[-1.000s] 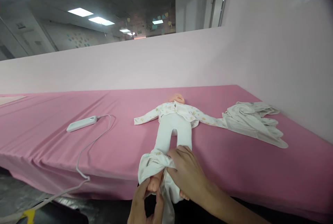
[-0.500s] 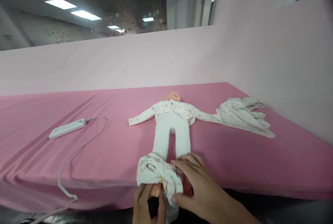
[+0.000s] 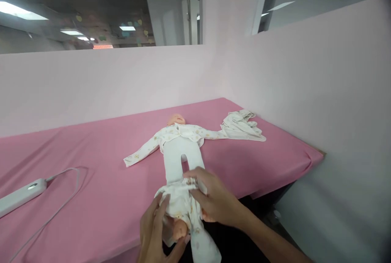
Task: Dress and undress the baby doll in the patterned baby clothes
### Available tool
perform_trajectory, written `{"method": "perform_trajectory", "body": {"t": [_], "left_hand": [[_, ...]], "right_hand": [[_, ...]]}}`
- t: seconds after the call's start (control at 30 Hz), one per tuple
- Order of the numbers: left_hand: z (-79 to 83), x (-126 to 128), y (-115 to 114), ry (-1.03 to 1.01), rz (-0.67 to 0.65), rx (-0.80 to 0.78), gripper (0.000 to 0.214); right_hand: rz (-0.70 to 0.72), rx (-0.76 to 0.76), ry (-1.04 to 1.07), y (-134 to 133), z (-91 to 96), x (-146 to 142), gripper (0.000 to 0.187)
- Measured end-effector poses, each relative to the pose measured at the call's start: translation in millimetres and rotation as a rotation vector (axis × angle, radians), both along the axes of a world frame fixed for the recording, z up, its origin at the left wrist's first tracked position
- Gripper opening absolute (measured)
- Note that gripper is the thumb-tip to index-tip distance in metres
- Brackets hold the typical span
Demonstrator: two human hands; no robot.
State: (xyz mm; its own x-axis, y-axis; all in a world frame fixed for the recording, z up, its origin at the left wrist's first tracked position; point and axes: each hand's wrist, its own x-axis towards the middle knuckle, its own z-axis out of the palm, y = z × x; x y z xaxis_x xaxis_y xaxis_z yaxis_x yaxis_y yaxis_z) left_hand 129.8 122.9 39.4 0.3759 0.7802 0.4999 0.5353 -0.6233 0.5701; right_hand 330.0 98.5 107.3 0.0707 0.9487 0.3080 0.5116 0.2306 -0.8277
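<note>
A baby doll [image 3: 177, 119] lies on its back with its feet towards me, wearing a printed white top [image 3: 180, 133] and plain white leggings [image 3: 177, 157]. Printed white baby pants [image 3: 175, 195] are bunched around its lower legs, one pant leg hanging over the table edge. My right hand [image 3: 210, 195] pinches the waistband between thumb and fingers. Around the bunched fabric by the doll's bare foot [image 3: 180, 229] curls my left hand [image 3: 159, 228], thumb near the toes. The other foot shows partly beneath my right hand.
A crumpled white cloth [image 3: 241, 126] touches the doll's sleeve at the right. On the left lies a white handheld device [image 3: 23, 197] with a cable [image 3: 58, 212]. The pink-covered table [image 3: 100, 165] meets pale walls at the back and right.
My view has turned to the right. My right hand now pinches the waistband and has drawn it further up the doll's legs. My left hand stays by the foot.
</note>
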Motion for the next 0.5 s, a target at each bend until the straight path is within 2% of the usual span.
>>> {"method": "perform_trajectory", "body": {"t": [0.1,0.2,0.3,0.4,0.5], "left_hand": [[7.4,-9,8,-0.022,-0.146,-0.144,0.051],[6.3,-13,17,0.009,-0.084,-0.269,0.054],[5.2,-13,21,0.071,0.002,-0.331,0.057],[19.9,-12,14,0.062,-0.008,-0.301,0.055],[57.9,0,2,0.042,0.063,-0.226,0.058]], "right_hand": [[-0.066,0.031,0.117,18,5.4,3,0.036],[-0.046,0.023,0.092,20,4.5,3,0.041],[-0.063,0.038,0.023,-5,-6.4,3,0.043],[-0.253,0.101,0.079,-47,-40.1,8,0.039],[-0.490,0.036,0.376,-83,-99.0,9,0.034]]}}
